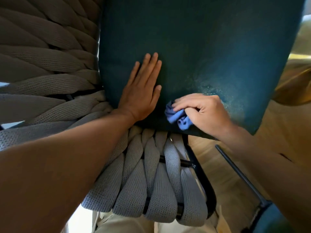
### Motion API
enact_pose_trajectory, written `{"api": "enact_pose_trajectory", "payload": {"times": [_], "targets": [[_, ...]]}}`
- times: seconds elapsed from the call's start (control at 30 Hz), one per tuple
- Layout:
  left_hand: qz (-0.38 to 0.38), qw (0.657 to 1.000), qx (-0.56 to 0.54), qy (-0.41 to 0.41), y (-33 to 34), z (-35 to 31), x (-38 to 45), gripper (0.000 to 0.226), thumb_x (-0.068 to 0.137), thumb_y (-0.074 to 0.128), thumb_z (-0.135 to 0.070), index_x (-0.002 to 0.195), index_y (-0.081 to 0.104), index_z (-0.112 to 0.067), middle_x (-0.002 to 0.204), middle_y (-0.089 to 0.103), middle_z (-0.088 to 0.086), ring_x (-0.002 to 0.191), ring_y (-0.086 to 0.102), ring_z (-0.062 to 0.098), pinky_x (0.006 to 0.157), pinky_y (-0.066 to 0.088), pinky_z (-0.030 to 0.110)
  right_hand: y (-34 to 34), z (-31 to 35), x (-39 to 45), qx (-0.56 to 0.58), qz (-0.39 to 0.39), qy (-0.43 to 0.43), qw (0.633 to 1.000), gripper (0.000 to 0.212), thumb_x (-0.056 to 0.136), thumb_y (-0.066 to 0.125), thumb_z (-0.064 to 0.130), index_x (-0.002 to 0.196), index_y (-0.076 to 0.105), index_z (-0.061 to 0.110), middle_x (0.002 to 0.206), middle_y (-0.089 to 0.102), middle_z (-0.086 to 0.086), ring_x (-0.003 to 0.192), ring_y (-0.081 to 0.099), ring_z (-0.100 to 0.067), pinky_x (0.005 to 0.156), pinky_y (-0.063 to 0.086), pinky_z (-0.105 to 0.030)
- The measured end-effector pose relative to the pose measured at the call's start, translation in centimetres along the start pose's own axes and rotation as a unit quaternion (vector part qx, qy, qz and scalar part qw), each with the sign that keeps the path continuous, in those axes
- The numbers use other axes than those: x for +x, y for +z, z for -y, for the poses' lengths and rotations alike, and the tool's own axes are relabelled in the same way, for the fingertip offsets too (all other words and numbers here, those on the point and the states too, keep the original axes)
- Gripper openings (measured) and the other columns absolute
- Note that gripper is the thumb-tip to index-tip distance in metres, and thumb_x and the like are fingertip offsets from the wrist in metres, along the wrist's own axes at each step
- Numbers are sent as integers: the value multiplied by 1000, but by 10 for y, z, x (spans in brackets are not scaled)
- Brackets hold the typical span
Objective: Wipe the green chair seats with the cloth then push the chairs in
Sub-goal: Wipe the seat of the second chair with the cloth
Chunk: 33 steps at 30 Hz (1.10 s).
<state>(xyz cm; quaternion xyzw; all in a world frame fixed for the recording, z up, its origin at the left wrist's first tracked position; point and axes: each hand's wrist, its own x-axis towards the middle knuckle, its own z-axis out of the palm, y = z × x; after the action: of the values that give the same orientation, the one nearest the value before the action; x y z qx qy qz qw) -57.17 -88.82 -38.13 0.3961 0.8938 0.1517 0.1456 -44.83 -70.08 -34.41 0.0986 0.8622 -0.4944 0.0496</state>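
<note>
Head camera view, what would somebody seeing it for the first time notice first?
The dark green seat cushion fills the upper middle, with the left hand pressed flat on it. To its right, near the cushion's front edge, the right hand holds a crumpled blue cloth against the fabric. Thick grey woven rope webbing wraps the chair frame at left and below.

Wooden floor (223, 167) below; pale trousers (127, 224) at bottom edge.

Pale wooden plank floor (217, 167) at lower right, warmly lit. Thick braided grey knitted rope weave (50, 68) across the left and bottom, strung over a dark metal frame (203, 179). Thin dark metal rod (239, 174) slanting across the planks. Bright daylight glaring at far left.
</note>
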Motion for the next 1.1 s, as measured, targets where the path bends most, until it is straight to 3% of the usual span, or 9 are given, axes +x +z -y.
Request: {"api": "enact_pose_trajectory", "payload": {"times": [0.13, 0.27, 0.4, 0.57, 0.7, 0.8, 0.9, 0.97, 1.1], "targets": [[17, 995, 17, 96, 13, -16, 1, 60, 106, 40, -25, 158, 25, 0, 167, 19, 15, 156, 13, 29, 126, 14, 49, -18, -11, 7, -69, -261, 39, 962, 45, 83, 44, -15, 104, 77, 6, 117, 73, -1, 125, 61, -15, 109, 45, -33], [19, 992, 68, 107, 21, -16, 1, 60, 106, 37, -29, 158, 25, -2, 168, 18, 14, 156, 14, 27, 126, 16, 48, -7, -34, 39, -97, -359, 76, 925, 45, 84, 40, -7, 108, 76, 6, 120, 72, -3, 127, 59, -20, 111, 44, -35], [24, 993, 54, 106, 22, -14, 2, 61, 105, 36, -28, 159, 25, -3, 168, 18, 12, 156, 14, 26, 127, 14, 47, 17, -34, 38, -104, -351, 72, 928, 40, 83, 45, -7, 99, 79, 7, 112, 75, -4, 118, 65, -20, 105, 48, -38], [45, 994, -6, 102, 16, -12, 4, 63, 98, 37, -19, 158, 26, -2, 168, 18, 13, 157, 12, 25, 128, 8, 44, 45, -25, -7, -80, -241, -6, 967, 29, 83, 53, -7, 82, 79, 6, 101, 77, -4, 105, 71, -22, 96, 52, -44], [71, 991, -27, 107, 8, -11, 5, 67, 95, 37, -16, 159, 24, -3, 169, 15, 11, 157, 8, 23, 128, 2, 39, 51, -21, -30, -65, -183, -6, 981, 28, 79, 52, -5, 74, 76, 8, 91, 77, -3, 100, 71, -23, 93, 52, -42], [82, 991, -25, 106, 3, -12, 6, 67, 96, 37, -18, 160, 21, -4, 170, 12, 9, 157, 4, 21, 128, 2, 40, 46, -14, -48, -28, -123, 23, 992, 29, 76, 49, -2, 70, 75, 11, 83, 76, 1, 94, 71, -19, 88, 53, -41], [72, 987, -24, 145, 1, -20, 8, 64, 98, 39, -21, 158, 25, -2, 169, 16, 12, 157, 6, 24, 128, 4, 44, 30, -10, -67, 29, -77, 117, 990, 33, 75, 48, 1, 72, 76, 18, 84, 76, 4, 88, 72, -16, 82, 55, -40], [64, 979, -29, 192, 4, -32, 15, 61, 100, 43, -20, 156, 29, 0, 167, 20, 14, 157, 11, 28, 128, 8, 47, 14, -11, -79, 79, -121, 179, 973, 38, 77, 47, -1, 75, 75, 24, 88, 77, 5, 89, 72, -14, 84, 56, -40], [62, 957, 2, 283, 19, -62, 34, 61, 101, 44, -23, 155, 30, 2, 166, 23, 17, 155, 16, 32, 126, 16, 51, -26, -29, -76, 31, -359, 176, 916, 41, 82, 42, -10, 90, 76, 10, 106, 75, -1, 116, 67, -16, 105, 48, -32]]}}
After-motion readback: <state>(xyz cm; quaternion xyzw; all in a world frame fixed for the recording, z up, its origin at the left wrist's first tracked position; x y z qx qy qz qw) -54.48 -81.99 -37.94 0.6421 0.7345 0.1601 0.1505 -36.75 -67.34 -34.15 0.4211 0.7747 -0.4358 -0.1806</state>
